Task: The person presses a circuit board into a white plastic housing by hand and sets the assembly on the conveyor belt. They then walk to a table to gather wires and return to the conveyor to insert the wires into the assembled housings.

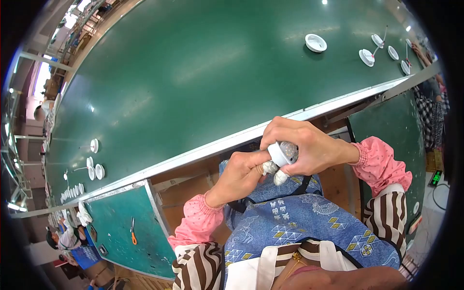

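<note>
Over my lap, just off the edge of the green work surface, both hands hold a small white round lamp housing (276, 154). It is tilted, and a silvery, dotted face shows on its right side. My left hand (240, 175) is closed on the left of the rim, its fingers partly hidden. From above and the right, my right hand (309, 149) wraps round the housing and hides part of the dotted face. Both thumbs have white wrapping on their tips. A blue patterned apron (285, 212) lies below the hands.
On the long green work surface (179, 77) sits a white ring-shaped housing (315, 43). Wired white discs (367, 57) lie at the far right, near another person's hand (423, 52). More white discs (94, 145) lie at left. Orange-handled scissors (133, 234) rest on the left side table.
</note>
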The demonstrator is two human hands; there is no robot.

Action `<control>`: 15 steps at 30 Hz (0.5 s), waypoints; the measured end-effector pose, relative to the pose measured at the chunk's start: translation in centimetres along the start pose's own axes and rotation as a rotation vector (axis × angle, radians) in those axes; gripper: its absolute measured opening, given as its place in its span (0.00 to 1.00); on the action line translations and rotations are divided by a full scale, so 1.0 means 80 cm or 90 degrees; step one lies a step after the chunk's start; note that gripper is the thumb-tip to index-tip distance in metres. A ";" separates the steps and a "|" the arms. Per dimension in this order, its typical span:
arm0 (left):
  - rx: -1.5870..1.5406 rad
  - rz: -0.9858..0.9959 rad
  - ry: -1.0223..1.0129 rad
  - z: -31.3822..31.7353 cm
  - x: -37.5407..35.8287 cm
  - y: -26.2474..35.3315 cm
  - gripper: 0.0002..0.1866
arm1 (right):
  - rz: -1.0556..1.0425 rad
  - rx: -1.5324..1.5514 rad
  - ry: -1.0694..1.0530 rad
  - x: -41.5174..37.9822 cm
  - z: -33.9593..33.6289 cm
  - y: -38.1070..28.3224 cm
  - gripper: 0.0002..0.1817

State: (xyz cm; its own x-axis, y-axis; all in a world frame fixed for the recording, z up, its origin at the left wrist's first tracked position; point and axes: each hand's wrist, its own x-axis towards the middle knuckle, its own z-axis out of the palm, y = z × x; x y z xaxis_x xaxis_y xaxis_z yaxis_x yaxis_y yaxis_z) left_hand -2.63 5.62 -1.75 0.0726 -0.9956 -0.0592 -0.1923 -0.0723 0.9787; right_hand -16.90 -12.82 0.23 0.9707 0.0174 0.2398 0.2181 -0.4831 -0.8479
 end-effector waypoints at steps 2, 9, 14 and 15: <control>-0.035 -0.015 0.009 0.001 -0.008 -0.006 0.12 | 0.003 0.024 0.000 0.004 0.003 0.001 0.25; -0.112 -0.038 0.086 0.011 -0.014 -0.016 0.12 | 0.025 0.030 -0.028 0.016 0.003 0.007 0.28; -0.134 -0.064 0.158 0.021 -0.004 -0.017 0.11 | -0.020 -0.055 0.128 0.023 0.019 0.004 0.27; -0.143 -0.056 0.161 0.023 -0.002 -0.018 0.10 | -0.003 -0.058 0.149 0.022 0.026 0.005 0.25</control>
State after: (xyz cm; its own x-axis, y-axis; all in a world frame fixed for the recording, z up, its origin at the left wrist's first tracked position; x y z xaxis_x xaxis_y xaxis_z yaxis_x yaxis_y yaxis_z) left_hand -4.13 5.77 -3.47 0.3246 -0.9380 -0.1216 0.0441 -0.1134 0.9926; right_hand -14.88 -11.21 -0.68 0.9175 -0.1774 0.3559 0.2028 -0.5610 -0.8026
